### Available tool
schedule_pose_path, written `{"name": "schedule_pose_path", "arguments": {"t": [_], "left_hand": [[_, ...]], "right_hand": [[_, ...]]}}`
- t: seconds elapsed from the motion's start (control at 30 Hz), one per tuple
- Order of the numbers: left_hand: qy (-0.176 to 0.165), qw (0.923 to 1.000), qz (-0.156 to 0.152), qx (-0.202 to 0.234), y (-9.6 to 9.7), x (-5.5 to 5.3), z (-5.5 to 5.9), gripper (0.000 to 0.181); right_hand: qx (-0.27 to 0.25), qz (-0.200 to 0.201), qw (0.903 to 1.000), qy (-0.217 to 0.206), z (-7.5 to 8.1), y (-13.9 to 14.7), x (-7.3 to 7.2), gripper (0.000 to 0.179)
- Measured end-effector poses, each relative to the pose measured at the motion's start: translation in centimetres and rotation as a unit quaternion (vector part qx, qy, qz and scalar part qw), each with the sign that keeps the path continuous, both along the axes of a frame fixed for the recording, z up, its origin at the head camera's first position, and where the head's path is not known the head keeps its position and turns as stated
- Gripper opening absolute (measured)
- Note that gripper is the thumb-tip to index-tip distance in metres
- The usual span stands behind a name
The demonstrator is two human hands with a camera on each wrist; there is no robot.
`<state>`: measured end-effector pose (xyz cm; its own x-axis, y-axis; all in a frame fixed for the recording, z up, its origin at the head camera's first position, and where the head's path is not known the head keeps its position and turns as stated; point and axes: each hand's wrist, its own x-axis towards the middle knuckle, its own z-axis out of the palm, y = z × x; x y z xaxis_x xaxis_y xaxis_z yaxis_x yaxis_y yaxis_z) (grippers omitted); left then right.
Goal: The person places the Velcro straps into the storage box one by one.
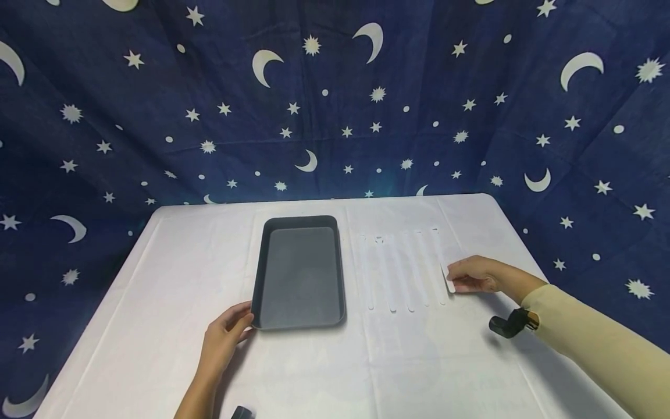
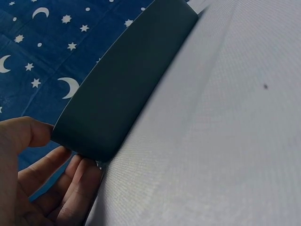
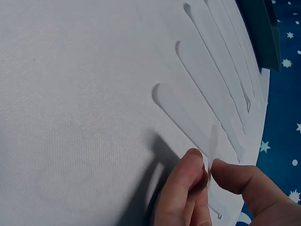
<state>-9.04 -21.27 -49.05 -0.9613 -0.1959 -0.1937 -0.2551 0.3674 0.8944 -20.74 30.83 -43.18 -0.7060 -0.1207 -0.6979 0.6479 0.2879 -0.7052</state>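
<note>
L hand [image 1: 224, 334], fingers bent, holds tray [image 1: 299, 276] at near L corner. R hand [image 1: 477, 274], fingertips nearly tog., pinches wht strip [image 1: 450, 286].

Tray [image 1: 299, 279]: dark grey, rectangular, shallow, open side up. White strips [image 3: 172, 107]: thin, round-ended, flat, parallel, right of tray. Pinched strip [image 1: 449, 284]: also white, tilted, farthest right of tray.

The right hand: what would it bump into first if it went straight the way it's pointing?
The right hand would probably meet the nearest white strip lying on the table; the hand's height is unclear, so it might pass over and reach the gray tray.
</note>
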Motion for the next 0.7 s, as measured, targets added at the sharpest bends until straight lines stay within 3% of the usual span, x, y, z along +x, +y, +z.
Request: {"name": "schedule_pose_path", "arguments": {"t": [0.23, 0.7], "left_hand": [[0.0, 1.0, -0.001, -0.002, 0.0, 0.1, 0.1, 0.043], [-0.004, 1.0, -0.001, -0.003, 0.1, 0.1, 0.2, 0.043]], "right_hand": [[-0.033, -0.008, 0.9992, -0.022, 0.0, 0.4, -0.2, 0.015], [-0.091, -0.045, 0.9933, -0.055, 0.3, 1.4, 0.1, 0.019]]}}
